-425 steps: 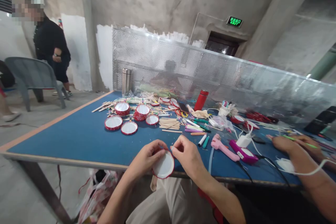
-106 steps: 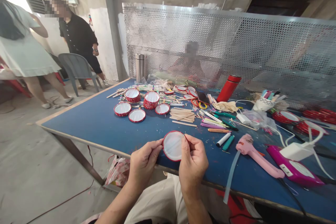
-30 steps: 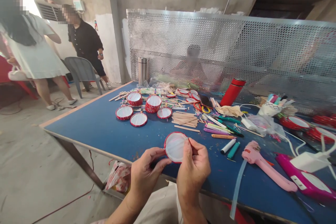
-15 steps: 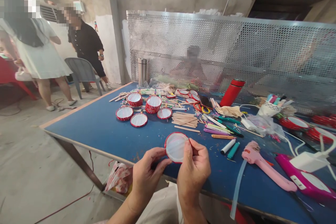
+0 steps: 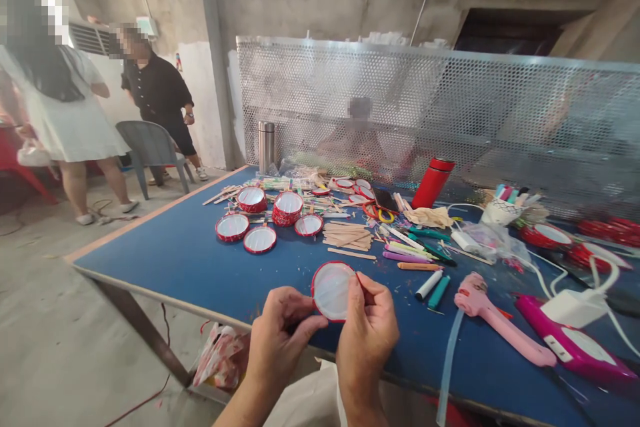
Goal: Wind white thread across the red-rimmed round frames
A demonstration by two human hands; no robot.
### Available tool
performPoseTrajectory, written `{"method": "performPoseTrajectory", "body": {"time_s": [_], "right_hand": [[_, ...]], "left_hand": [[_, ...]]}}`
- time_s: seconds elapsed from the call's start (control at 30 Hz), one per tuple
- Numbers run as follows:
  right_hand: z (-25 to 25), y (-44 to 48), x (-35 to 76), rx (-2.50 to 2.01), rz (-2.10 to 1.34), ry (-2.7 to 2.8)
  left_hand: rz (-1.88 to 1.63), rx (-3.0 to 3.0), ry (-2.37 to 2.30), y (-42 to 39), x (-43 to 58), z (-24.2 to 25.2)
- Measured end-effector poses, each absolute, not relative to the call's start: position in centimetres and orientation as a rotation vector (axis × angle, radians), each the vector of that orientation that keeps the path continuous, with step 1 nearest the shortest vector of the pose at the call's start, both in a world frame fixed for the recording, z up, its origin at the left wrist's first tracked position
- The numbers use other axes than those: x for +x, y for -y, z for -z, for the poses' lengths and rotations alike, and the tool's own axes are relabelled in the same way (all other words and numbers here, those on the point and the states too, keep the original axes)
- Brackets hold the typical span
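Note:
A small red-rimmed drum [image 5: 330,290] with a pale, translucent white face is held up above the front edge of the table, face tilted toward me. My left hand [image 5: 281,330] pinches its left edge between thumb and fingers. On the opposite side, my right hand [image 5: 367,327] is closed on the rim, its thumb lying over the face. Similar drums stand beyond, including a stack [image 5: 288,208] and a single one [image 5: 260,239] lying flat. Popsicle sticks [image 5: 347,235] lie in a pile behind the held drum.
To the right lie a pink hot glue gun [image 5: 500,323] with a glue stick, a magenta power strip [image 5: 575,347] and several markers [image 5: 439,292]. A red flask [image 5: 433,183] and a steel flask [image 5: 267,147] stand before the perforated metal screen [image 5: 300,87]. Two people stand at left near a grey chair [image 5: 153,147].
The view has tilted up slightly, bringing the exit sign into sight. Both hands keep the same hold on the drum, with hardly any shift.

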State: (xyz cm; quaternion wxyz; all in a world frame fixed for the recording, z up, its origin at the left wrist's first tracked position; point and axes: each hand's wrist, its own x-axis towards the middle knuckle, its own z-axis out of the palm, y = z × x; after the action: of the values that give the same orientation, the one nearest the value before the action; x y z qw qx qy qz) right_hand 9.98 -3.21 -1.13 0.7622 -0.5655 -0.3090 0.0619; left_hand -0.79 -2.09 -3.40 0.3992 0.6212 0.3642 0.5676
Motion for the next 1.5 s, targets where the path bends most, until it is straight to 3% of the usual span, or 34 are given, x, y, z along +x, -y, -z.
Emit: {"method": "performPoseTrajectory", "body": {"time_s": [0.13, 0.37, 0.63, 0.8, 1.17, 1.5], "right_hand": [[0.5, 3.8, 10.8, -1.227, -0.169, 0.715], [-1.8, 5.5, 11.2, -1.321, -0.327, 1.137], [-1.2, 5.0, 9.7, -1.397, -0.293, 1.393], [-2.5, 6.6, 11.1, -1.662, -0.152, 1.459], [-12.4, 7.5, 25.2, -2.368, 0.356, 1.275], [-10.5, 1.8, 31.7, -2.776, 0.22, 1.344]], "left_hand": [[-1.176, 1.508, -0.67, 1.2, -1.7, 2.2], [-0.865, 1.474, -0.642, -0.6, -2.8, -1.6], [-0.803, 1.703, -0.723, -1.0, -2.4, -1.1], [-0.735, 1.777, -0.771, -1.8, -2.0, -0.1], [-0.671, 1.851, -0.794, -2.3, -1.8, -0.1], [-0.611, 1.833, -0.797, -2.8, -1.9, 0.1]]}}
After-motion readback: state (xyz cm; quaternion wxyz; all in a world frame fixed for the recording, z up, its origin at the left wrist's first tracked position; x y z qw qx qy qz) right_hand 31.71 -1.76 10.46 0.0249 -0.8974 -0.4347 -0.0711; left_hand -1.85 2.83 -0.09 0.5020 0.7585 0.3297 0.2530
